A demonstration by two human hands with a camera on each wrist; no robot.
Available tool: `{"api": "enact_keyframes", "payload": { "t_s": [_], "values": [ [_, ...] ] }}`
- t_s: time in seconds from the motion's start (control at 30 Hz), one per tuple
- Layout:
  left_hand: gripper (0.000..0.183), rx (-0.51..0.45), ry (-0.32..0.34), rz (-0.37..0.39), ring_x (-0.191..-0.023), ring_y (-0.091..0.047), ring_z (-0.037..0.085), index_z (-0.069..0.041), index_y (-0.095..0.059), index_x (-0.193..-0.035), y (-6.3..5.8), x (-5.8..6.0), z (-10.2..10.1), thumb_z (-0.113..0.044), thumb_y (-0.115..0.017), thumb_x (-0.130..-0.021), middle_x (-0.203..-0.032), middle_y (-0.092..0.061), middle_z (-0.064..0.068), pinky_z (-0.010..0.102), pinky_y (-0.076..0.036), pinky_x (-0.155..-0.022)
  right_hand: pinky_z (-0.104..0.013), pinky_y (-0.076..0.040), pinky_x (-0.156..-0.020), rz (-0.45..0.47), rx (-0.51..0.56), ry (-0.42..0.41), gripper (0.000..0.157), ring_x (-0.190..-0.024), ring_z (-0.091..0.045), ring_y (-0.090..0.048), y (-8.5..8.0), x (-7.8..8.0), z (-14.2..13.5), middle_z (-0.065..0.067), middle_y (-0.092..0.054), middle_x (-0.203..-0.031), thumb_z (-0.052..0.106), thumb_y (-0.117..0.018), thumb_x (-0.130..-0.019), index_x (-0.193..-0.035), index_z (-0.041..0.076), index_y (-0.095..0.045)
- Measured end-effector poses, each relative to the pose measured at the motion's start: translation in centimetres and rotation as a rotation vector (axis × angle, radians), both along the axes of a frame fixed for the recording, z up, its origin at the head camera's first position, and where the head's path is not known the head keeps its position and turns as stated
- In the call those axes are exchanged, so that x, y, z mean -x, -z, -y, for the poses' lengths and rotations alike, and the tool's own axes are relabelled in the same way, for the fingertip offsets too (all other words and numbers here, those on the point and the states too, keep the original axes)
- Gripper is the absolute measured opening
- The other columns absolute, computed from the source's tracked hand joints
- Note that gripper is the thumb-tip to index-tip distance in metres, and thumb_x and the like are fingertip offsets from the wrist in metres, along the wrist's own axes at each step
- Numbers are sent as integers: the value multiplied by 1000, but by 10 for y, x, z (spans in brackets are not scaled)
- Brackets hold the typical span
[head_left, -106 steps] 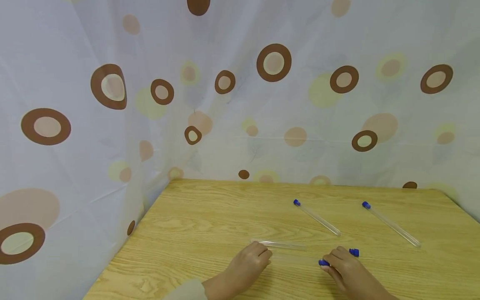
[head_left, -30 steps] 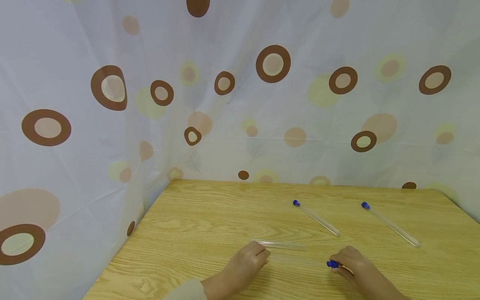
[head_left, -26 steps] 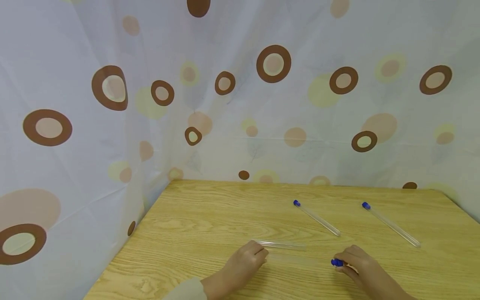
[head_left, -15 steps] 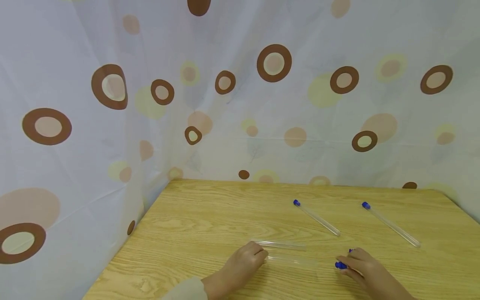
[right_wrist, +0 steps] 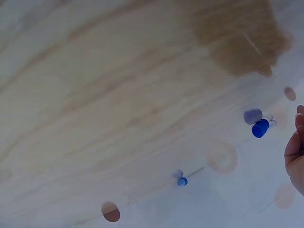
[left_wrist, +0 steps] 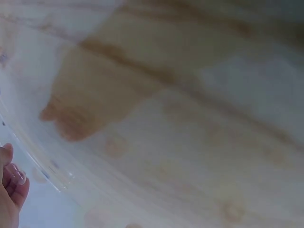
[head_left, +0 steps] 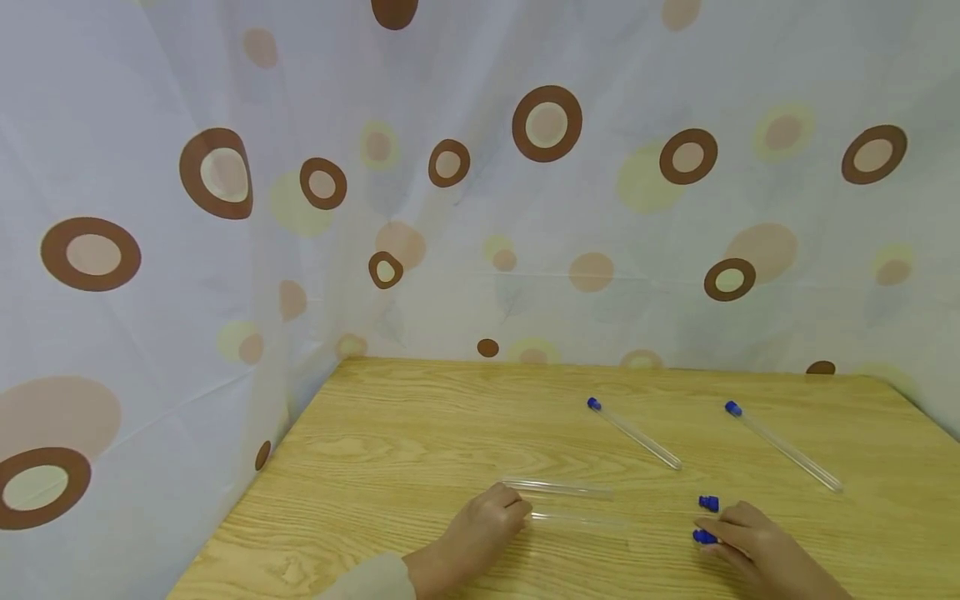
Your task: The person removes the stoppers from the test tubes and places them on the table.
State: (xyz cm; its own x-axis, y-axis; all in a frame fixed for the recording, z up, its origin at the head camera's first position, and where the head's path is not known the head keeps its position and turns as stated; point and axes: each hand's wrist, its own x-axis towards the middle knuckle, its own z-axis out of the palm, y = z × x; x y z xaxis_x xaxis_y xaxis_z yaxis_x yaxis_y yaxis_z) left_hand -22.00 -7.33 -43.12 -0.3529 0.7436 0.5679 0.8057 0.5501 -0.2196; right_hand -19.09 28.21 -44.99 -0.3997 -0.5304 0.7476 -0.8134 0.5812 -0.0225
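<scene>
In the head view my left hand [head_left: 480, 527] pinches one end of a clear test tube [head_left: 577, 520], which points to the right and shows only faintly. Fingertips of the same hand [left_wrist: 10, 190] close round a rounded tube end [left_wrist: 18, 175] in the left wrist view. A second clear tube [head_left: 558, 487] lies just behind, parallel to it. Thumb and fingers of my right hand [head_left: 765, 546] hold a blue stopper [head_left: 703, 537], apart from the tube's right end. Behind it lies another blue stopper [head_left: 708, 503]. The right wrist view shows my right hand [right_wrist: 295, 152] at its edge.
Two blue-capped test tubes lie farther back on the wooden table [head_left: 420, 417]: one toward the centre [head_left: 637, 437], the other farther right [head_left: 787, 454]. A curtain [head_left: 465, 225] with brown rings surrounds the table's back and left sides.
The blue stopper was at the held tube's right end; my right hand has drawn it off to the right and toward me. My left hand has shifted slightly left with the tube.
</scene>
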Motion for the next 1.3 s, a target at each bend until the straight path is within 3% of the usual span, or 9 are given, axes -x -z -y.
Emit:
{"api": "enact_keyframes", "payload": {
  "t_s": [0.23, 0.53, 0.8, 1.07, 1.3],
  "values": [
    [12, 3, -17, 28, -79, -59, 5, -9, -66, -84, 4, 2, -1, -9, -75, -75, -82, -62, -3, 5, -48, -78, -5, -32, -54, -1, -22, -2, 38, -70, 4, -37, 4, 2, -11, 9, -50, -75, 37, -51, -90, -93, 4, -71],
    [12, 48, -36, 52, -79, -58, 4, -9, -66, -85, 4, 2, 1, -12, -74, -76, -81, -60, -4, 12, -51, -84, -6, -31, -55, 64, -70, 47, 26, -72, 5, -37, 8, 1, -18, 12, -49, -76, 24, -73, -77, -89, 1, -70],
    [11, 52, -34, 85, -78, -57, 4, -9, -66, -84, 4, 2, 0, -12, -73, -76, -81, -61, -4, 8, -49, -81, -6, -26, -54, 93, -122, 67, 24, -71, 7, -32, 10, 2, -24, 16, -45, -76, 21, -73, -77, -90, 2, -69],
    [9, 86, -60, 149, -79, -56, 4, -9, -66, -85, 3, 3, -2, -11, -72, -78, -81, -61, -4, 4, -47, -78, -7, -25, -53, 196, -156, 114, 25, -71, 9, -28, 10, 0, -24, 19, -42, -77, 15, -73, -78, -93, -4, -69],
    [7, 89, -83, 155, -79, -56, 3, -11, -67, -82, 5, 6, -3, -13, -72, -78, -80, -60, -5, 3, -46, -74, -8, -21, -52, 167, -162, 96, 24, -71, 9, -25, 12, 3, -25, 20, -38, -77, 15, -73, -77, -91, -4, -69]
  ]
}}
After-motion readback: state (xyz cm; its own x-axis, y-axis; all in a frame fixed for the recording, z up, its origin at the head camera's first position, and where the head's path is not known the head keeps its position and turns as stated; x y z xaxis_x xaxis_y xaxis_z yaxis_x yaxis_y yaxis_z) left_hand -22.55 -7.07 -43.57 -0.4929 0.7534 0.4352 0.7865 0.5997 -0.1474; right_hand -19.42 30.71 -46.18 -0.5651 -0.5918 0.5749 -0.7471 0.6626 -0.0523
